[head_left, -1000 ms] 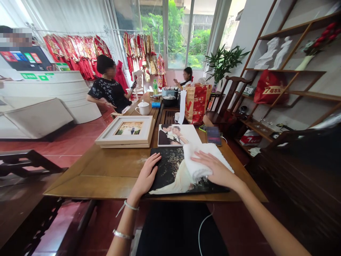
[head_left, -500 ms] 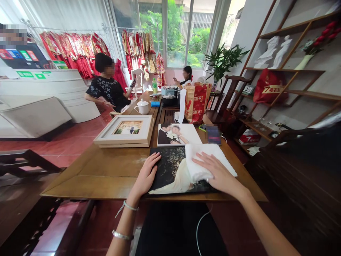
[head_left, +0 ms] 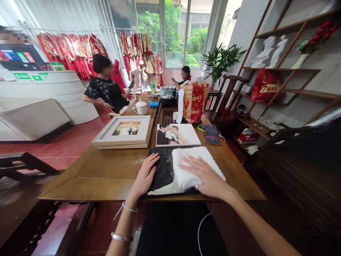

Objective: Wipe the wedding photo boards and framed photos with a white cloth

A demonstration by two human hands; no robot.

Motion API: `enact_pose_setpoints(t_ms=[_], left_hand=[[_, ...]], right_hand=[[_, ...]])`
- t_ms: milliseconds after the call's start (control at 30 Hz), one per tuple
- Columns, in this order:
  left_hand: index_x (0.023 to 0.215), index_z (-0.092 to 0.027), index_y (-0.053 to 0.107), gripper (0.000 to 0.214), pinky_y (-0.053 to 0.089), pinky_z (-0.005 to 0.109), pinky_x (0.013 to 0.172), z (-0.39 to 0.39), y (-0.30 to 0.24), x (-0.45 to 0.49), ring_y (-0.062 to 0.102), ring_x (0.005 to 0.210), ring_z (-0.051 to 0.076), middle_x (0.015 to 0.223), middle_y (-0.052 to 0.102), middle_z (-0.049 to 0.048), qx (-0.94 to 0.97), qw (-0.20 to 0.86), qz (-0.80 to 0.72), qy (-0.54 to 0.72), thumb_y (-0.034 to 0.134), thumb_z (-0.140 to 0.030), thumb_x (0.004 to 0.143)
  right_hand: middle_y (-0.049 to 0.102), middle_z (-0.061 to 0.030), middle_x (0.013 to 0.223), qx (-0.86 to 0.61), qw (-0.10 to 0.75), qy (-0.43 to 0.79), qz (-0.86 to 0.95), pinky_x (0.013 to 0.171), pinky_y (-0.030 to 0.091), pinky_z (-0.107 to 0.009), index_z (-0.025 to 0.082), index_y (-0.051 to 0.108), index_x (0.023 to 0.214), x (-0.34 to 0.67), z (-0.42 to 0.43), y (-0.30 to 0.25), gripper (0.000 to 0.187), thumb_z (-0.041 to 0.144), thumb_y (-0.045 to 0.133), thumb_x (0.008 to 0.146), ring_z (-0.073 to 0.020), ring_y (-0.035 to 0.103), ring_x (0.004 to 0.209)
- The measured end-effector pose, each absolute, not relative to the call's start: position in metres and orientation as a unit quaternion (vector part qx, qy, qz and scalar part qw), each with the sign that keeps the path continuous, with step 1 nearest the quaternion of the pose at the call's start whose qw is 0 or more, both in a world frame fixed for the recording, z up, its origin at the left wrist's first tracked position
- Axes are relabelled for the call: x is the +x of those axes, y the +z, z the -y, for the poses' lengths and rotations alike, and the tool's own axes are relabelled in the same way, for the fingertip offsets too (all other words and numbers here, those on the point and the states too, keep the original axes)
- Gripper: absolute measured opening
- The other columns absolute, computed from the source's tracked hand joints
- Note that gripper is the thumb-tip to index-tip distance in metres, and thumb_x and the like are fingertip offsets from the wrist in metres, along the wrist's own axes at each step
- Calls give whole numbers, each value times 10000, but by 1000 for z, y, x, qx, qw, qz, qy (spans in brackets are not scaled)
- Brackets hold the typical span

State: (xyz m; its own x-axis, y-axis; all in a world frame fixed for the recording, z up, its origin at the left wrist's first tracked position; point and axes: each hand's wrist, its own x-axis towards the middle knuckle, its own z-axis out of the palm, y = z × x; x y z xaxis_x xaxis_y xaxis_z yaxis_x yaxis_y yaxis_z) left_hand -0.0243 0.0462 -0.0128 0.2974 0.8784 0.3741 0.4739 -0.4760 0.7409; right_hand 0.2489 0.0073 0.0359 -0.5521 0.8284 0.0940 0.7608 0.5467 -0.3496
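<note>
A dark photo print [head_left: 163,170] showing a white gown lies flat at the near edge of the wooden table [head_left: 112,170]. My left hand [head_left: 145,175] lies open on its left edge, fingers stretched out. My right hand [head_left: 205,176] presses flat, fingers spread, on a folded white towel [head_left: 191,161] that covers the print's right part. Beyond it lie a wedding photo print [head_left: 177,135] and a framed picture [head_left: 124,131].
A phone [head_left: 211,134] lies right of the prints. Farther along are a white teapot [head_left: 141,106], a red gift bag [head_left: 195,101] and a pot. Two people sit at the far end. Shelves stand right, a dark chair left.
My right hand has slid the towel leftward across the dark print. The left hand has stayed on the print's left edge.
</note>
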Motion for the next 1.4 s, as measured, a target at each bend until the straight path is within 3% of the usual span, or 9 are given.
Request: enact_pose_setpoints(t_ms=[233,500,733,867,1133,1400], left_hand=[[1323,-262,491,406,213,468,1161,-45,-13,-25,327,1376,201,1442,446,46,759,262,-442,401,389,-224,932],[1292,-253,516,388,235,454,1155,-48,-18,-25,347,1364,200,1425,464,54,749,266,-445,412,400,-233,923],[1305,-236,504,400,207,454,1164,-47,-14,-25,335,1371,194,1429,458,62,755,266,-444,403,381,-220,924],[1311,-244,496,399,206,460,1164,-47,-13,-24,329,1374,197,1432,453,60,759,266,-436,403,379,-229,929],[1332,-227,475,416,200,460,1165,-46,-13,-24,320,1378,203,1443,440,67,759,264,-445,396,371,-225,929],[1334,-223,478,427,201,455,1163,-45,-12,-23,321,1377,210,1445,436,76,750,268,-456,396,387,-218,917]], right_hand=[[326,-109,1499,-565,129,91,810,1112,105,-559,199,409,1400,218,-69,37,690,121,510,722,-299,207,1393],[257,-61,1534,-408,110,123,898,1131,18,-522,261,324,1436,184,16,37,844,143,558,634,-275,110,1416],[274,49,1523,-417,108,165,887,1152,85,-473,356,344,1414,245,47,39,919,44,448,556,-191,165,1415],[302,23,1512,-469,130,136,863,1141,117,-499,323,367,1411,279,14,30,916,32,419,544,-205,207,1404],[308,-100,1508,-557,105,98,818,1117,126,-540,205,393,1412,263,-69,33,714,101,487,712,-293,211,1395],[267,-64,1529,-444,104,103,884,1127,44,-526,260,342,1433,198,-14,37,854,87,530,618,-277,134,1413]])
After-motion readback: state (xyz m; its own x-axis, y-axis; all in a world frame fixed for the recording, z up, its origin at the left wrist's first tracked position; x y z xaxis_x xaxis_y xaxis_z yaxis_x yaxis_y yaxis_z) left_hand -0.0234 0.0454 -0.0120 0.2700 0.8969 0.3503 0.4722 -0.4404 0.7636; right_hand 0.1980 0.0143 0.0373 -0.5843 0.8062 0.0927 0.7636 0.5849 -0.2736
